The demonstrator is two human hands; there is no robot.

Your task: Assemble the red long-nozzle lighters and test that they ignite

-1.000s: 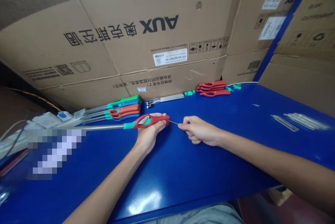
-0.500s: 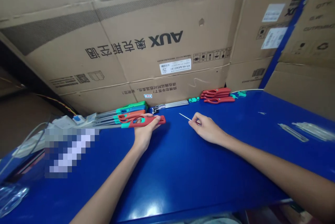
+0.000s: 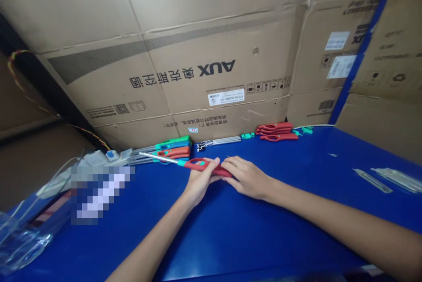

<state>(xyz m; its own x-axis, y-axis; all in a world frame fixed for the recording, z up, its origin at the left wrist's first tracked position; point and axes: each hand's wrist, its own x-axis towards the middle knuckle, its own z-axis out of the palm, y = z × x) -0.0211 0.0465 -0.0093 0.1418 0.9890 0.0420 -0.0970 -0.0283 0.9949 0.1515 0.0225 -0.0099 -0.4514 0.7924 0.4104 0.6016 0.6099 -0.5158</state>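
My left hand (image 3: 201, 181) is closed around the red handle of a long-necked gas lighter (image 3: 194, 165), whose metal tube points up and to the left. At the other end of that handle, my right hand (image 3: 247, 175) has its fingers and thumb closed on the red plastic. A thin metal tip shows just above the right fingers; most of that thin rod is hidden by the hand. Behind the left hand lies a stack of lighters (image 3: 174, 152) with green, blue and orange handles.
Metal tubes with wires (image 3: 226, 140), small green collars (image 3: 248, 135), red handle shells (image 3: 278, 131) and green triggers (image 3: 307, 130) line the back, against a cardboard wall (image 3: 184, 62). Clear plastic strips (image 3: 395, 178) lie right. A power strip (image 3: 49, 189) with cables sits left.
My right hand, which held a thin metal rod apart, has moved left onto the handle's end. The left hand has lifted the lighter away from the stack, its tube now tilted up.
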